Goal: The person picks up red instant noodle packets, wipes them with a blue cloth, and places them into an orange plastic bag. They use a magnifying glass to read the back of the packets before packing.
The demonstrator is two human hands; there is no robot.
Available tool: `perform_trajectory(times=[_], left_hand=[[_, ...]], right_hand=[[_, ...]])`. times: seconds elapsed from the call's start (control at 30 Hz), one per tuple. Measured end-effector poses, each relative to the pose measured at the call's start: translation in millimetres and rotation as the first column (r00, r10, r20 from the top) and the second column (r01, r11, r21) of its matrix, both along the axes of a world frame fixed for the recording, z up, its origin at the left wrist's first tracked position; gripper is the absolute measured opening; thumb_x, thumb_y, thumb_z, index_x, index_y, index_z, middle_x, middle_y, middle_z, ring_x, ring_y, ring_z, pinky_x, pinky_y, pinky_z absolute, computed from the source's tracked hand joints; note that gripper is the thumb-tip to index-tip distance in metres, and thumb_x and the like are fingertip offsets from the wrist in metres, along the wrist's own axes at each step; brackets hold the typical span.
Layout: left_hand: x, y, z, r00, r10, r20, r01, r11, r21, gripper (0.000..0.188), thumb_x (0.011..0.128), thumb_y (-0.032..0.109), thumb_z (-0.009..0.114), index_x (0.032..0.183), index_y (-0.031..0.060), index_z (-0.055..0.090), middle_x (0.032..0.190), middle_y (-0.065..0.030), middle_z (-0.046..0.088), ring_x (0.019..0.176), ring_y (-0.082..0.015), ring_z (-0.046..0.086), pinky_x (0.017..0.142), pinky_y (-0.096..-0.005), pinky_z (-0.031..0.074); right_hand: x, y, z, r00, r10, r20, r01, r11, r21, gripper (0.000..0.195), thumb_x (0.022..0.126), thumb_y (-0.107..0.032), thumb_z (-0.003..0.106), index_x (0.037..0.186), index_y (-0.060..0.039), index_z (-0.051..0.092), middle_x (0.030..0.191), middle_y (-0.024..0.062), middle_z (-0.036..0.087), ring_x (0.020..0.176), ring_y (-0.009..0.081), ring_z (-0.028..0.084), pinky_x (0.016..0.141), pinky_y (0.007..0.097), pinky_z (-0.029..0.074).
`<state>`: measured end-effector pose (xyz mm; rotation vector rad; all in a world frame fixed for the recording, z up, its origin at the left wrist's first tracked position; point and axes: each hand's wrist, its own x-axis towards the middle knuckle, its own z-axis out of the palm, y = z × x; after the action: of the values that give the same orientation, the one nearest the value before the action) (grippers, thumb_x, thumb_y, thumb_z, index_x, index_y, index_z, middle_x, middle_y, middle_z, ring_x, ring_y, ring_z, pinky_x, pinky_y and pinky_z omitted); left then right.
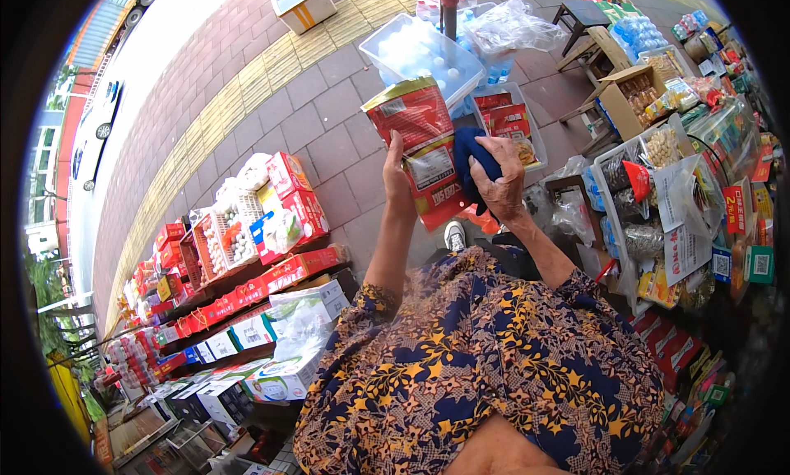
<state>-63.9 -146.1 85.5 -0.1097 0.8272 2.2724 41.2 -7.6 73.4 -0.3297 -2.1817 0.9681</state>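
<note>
My left hand (398, 173) holds a red and gold plastic food pouch (426, 111) by its left edge, thumb on the front. The pouch bears writing and a printed label. In my right hand (503, 176) is a bunched dark blue cloth (472, 160), pressed against the pouch's right side. Just beyond my right hand, similar red packets (507, 118) lie in a clear plastic bin (540, 148). Past the pouch stands a translucent tub (466, 83) with pale, round-topped items, overexposed in the light.
Stacked cartons (281, 376), red gift boxes (305, 216) and egg baskets (237, 228) stand at left. Crowded goods, a cardboard box (623, 105) and a plastic bin of bagged food (617, 228) are at right. A metal pole (449, 12) and a white foam box (305, 9) stand ahead.
</note>
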Motion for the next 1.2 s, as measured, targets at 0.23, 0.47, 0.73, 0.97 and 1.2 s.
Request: perform_trajectory(times=[0.23,0.47,0.73,0.97,1.2], left_hand=[[-15,24,-9,0.986,0.141,0.084,-0.152,0.978,0.144,0.046,0.098,0.042,0.039,0.122,0.0041,0.048,0.113,-0.0142,0.061,0.094,-0.0294,0.063,0.083,-0.0434,0.053],[-15,25,-32,0.973,0.171,0.156,-0.195,0.967,0.161,0.056,0.096,0.048,0.036,0.129,0.0025,0.041,0.122,-0.0188,0.056,0.104,-0.0381,0.059,0.090,-0.0542,0.048],[-45,47,-40,0.992,0.005,0.129,-0.027,0.984,0.174,0.040,0.096,0.034,0.047,0.123,0.0037,0.047,0.113,-0.0159,0.061,0.098,-0.0313,0.064,0.084,-0.0454,0.054],[-22,103,-72,0.503,-0.659,-0.559,0.318,0.743,-0.589,0.019,0.096,0.014,0.050,0.107,0.0045,0.061,0.098,-0.0041,0.064,0.086,-0.0128,0.058,0.076,-0.0283,0.047],[-42,154,-133,-0.259,-0.564,-0.784,0.078,0.797,-0.599,0.032,0.092,0.005,0.048,0.123,0.0007,0.053,0.119,-0.0200,0.056,0.109,-0.0336,0.055,0.093,-0.0382,0.044]], right_hand=[[19,-32,15,0.989,0.125,-0.077,-0.111,0.980,0.167,0.038,0.073,-0.011,0.072,0.109,-0.0016,0.063,0.107,0.0167,0.055,0.087,0.0324,0.061,0.073,0.0372,0.052],[38,-21,-15,0.958,0.285,0.012,-0.276,0.914,0.297,0.045,0.066,-0.009,0.075,0.110,-0.0110,0.063,0.109,0.0150,0.054,0.092,0.0319,0.060,0.074,0.0405,0.053],[62,26,-83,0.992,0.007,0.126,0.036,0.940,-0.339,0.029,0.073,-0.009,0.069,0.100,-0.0003,0.063,0.095,0.0129,0.063,0.089,0.0255,0.062,0.081,0.0332,0.049],[132,67,-77,0.886,-0.372,0.279,0.451,0.833,-0.321,0.028,0.074,-0.012,0.070,0.098,0.0004,0.066,0.094,0.0126,0.066,0.088,0.0221,0.063,0.082,0.0311,0.047],[187,59,-76,0.746,-0.588,0.313,0.665,0.683,-0.301,0.031,0.075,-0.015,0.073,0.100,0.0023,0.065,0.091,0.0078,0.066,0.082,0.0139,0.059,0.080,0.0283,0.048]])
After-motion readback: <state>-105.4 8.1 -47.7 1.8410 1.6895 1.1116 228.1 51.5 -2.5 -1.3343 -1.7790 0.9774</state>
